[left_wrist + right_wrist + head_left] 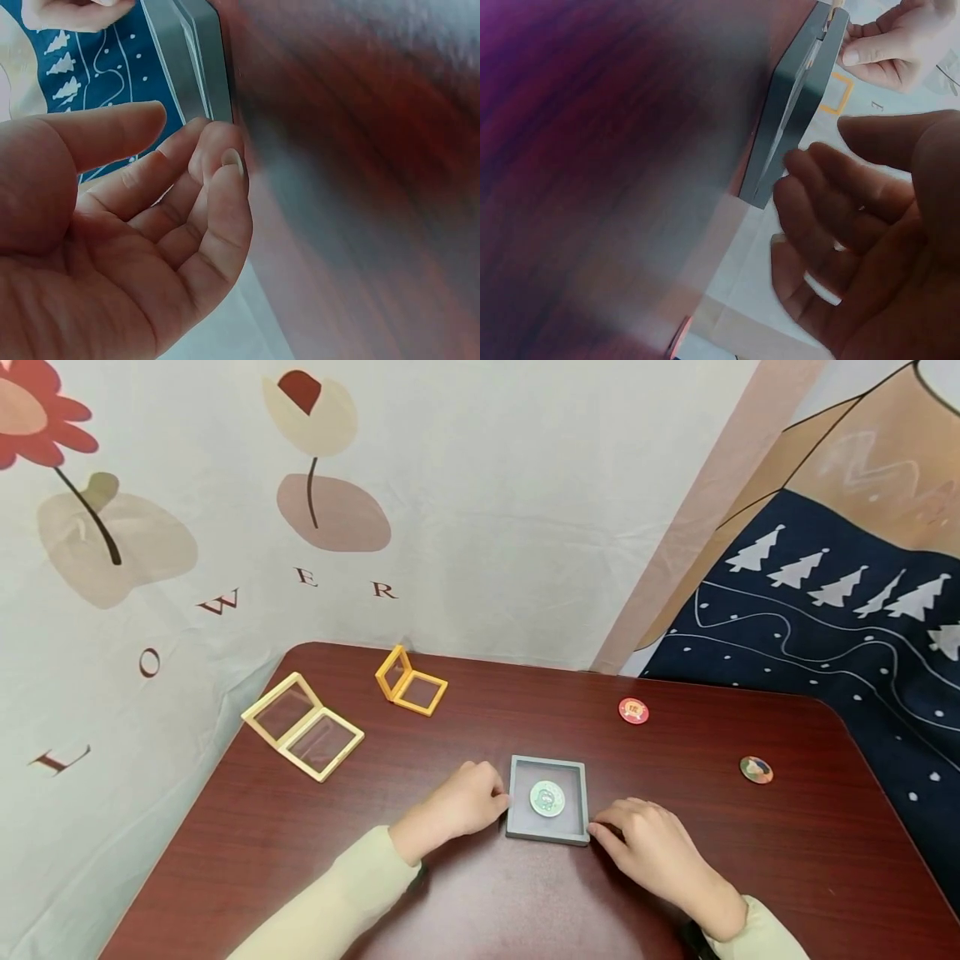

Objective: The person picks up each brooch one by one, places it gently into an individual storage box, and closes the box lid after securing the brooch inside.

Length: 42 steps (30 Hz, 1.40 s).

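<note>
A grey square display frame [548, 840] lies flat on the table, its two halves together along a thin seam in the wrist views. A round pale green badge [547, 798] with a printed figure shows in the middle of its clear window. At the frame's left side is my left hand [468, 802], fingers loosely bent with the tips right at the edge and the thumb held apart in the left wrist view. My right hand [652, 847] is at the lower right corner, fingertips close against the side, fingers loosely bent and thumb apart.
Toward the back left of the dark red table [420, 760] stand two unfolded frames, a larger pale yellow one [318, 774] and a smaller orange-yellow one [411, 707]. To the right lie a red round badge [633, 711] and a multicoloured one [756, 770]. Printed cloth [510, 527] hangs behind.
</note>
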Each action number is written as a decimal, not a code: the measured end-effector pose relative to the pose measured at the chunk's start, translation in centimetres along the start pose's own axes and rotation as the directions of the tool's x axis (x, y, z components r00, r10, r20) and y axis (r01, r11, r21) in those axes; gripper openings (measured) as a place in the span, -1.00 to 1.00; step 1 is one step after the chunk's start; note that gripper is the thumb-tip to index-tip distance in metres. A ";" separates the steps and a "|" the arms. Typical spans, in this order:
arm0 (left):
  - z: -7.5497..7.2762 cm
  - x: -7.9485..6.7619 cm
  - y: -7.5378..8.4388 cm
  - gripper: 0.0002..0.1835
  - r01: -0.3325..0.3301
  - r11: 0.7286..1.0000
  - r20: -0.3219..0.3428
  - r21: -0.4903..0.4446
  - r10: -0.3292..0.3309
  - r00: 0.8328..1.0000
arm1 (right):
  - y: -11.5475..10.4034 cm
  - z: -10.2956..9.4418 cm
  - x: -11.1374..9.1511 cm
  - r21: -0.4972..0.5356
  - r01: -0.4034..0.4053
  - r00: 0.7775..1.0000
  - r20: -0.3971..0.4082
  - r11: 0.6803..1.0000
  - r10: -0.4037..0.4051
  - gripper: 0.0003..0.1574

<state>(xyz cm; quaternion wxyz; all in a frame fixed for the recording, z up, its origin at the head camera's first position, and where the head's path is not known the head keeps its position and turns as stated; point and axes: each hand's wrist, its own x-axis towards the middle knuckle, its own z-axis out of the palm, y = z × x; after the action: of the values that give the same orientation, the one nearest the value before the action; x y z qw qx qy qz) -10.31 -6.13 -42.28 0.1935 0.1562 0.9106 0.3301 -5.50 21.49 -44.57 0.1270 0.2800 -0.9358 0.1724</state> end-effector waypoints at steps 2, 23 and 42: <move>0.1 -0.1 0.1 -0.62 -0.005 1.000 0.003 -0.004 0.005 1.000 | -0.1 0.0 0.1 -0.001 -0.068 0.997 0.047 0.998 0.068 -0.82; 1.0 0.0 0.1 -0.52 -0.010 0.999 0.006 0.037 0.010 1.000 | -0.5 -0.1 1.0 0.051 -0.156 0.966 0.217 0.986 0.141 -0.50; 0.8 -0.1 -0.2 -0.63 -0.063 0.998 -0.038 0.022 0.064 0.997 | -1.0 0.1 2.1 0.039 -0.293 0.923 0.272 0.955 0.272 -0.24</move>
<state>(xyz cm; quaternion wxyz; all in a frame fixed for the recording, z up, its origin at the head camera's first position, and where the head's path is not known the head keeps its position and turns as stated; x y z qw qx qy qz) -9.92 -5.86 -43.01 0.1637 0.1805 0.9121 0.3296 -6.70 19.66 -43.73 -0.0360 0.1674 -0.9673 0.1871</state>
